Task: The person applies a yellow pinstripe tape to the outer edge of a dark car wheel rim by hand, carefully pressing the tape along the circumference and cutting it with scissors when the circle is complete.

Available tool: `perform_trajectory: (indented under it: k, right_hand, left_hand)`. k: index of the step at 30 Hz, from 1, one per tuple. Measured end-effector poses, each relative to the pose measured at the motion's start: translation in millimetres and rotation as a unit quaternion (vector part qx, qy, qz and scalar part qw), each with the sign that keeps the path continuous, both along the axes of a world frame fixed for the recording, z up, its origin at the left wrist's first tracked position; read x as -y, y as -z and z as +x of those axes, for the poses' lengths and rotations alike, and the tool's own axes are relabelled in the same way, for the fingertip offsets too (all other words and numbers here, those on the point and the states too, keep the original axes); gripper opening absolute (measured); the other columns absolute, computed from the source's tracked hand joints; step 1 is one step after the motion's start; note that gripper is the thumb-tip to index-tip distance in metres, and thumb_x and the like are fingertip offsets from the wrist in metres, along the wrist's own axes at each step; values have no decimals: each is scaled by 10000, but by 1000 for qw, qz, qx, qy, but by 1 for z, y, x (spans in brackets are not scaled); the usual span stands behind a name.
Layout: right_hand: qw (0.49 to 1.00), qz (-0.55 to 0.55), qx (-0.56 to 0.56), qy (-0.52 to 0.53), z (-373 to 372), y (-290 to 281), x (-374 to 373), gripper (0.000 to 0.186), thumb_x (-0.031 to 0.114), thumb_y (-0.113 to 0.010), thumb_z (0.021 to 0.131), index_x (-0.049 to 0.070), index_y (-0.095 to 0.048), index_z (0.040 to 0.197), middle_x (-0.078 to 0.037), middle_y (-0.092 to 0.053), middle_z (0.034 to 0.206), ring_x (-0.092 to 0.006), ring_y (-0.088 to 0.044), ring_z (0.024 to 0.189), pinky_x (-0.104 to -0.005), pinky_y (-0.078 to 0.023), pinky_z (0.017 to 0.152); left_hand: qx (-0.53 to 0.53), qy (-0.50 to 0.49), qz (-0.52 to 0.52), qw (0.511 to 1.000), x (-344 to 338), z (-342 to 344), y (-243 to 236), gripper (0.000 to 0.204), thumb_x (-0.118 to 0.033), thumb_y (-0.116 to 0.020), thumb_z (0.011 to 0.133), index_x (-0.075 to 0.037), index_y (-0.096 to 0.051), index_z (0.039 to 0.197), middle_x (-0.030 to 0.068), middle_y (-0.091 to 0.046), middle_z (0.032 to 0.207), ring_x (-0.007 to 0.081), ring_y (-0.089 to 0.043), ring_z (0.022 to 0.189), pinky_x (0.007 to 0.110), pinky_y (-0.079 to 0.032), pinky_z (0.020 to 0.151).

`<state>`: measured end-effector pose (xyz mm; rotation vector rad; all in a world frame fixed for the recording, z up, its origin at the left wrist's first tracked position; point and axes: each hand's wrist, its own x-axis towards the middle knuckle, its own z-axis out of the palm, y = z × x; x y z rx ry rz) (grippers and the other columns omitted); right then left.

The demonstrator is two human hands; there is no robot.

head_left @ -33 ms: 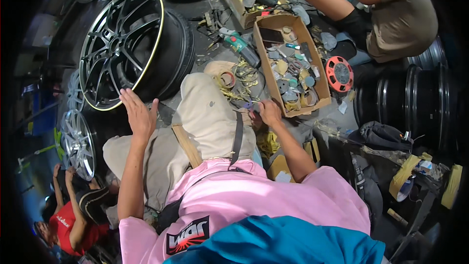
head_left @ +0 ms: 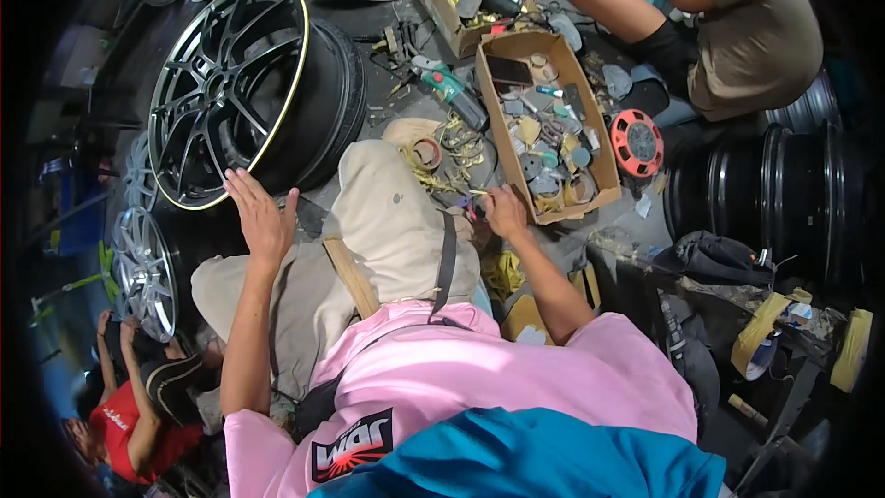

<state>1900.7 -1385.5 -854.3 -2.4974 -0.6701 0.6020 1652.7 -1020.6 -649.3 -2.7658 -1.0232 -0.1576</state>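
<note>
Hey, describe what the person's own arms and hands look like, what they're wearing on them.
Both forearms are bare, with no gloves, watch or rings that can be made out on the left hand or the right hand. Short pink sleeves end above the elbows. A dark strap crosses the front of the body.

The single head camera is sitting high on the person's head and is looking steeply down over the pink shirt [head_left: 479, 378] to the left hand [head_left: 261, 214] and the right hand [head_left: 503, 212], which are lying close below it in the middle of the frame. Its wide fisheye lens is bending the edges, so the large black alloy wheel with a yellow rim line [head_left: 241, 92] and the long brown cardboard box of small parts [head_left: 548, 120] are curving toward the dark border.
</note>
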Motion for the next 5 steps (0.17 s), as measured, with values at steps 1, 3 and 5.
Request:
perform_trajectory:
  k: [1, 3, 5]
  right_hand:
    - [1000, -7, 21, -12, 2, -2, -2, 324, 300, -634, 984, 63, -671, 1202, -203, -607, 1208, -432, -619, 1134, -549, -524, 930]
    - [999, -31, 23, -27, 4, -2, -10, 432, 332, -708, 941, 78, -638, 1283, -211, -534, 1281, -442, -564, 1202, -555, -515, 952]
    - [997, -28, 36, -56, 2, -1, -18, 535, 370, -735, 927, 100, -611, 1372, -201, -519, 1322, -437, -560, 1213, -565, -504, 1005]
  left_hand:
    - [11, 1, -2, 1000, 2, 3, 2, 1022, -453, -677, 982, 284, -188, 1495, 481, -180, 1588, 563, -155, 1535, 527, -136, 1295]
    - [1, -5, 0, 1000, 3, 5, 3, 1039, -467, -680, 975, 279, -183, 1501, 471, -180, 1595, 555, -150, 1540, 518, -131, 1299]
    - [-9, -26, -14, 1000, 4, 11, 3, 1055, -484, -683, 966, 272, -183, 1507, 460, -177, 1604, 548, -149, 1543, 508, -125, 1302]
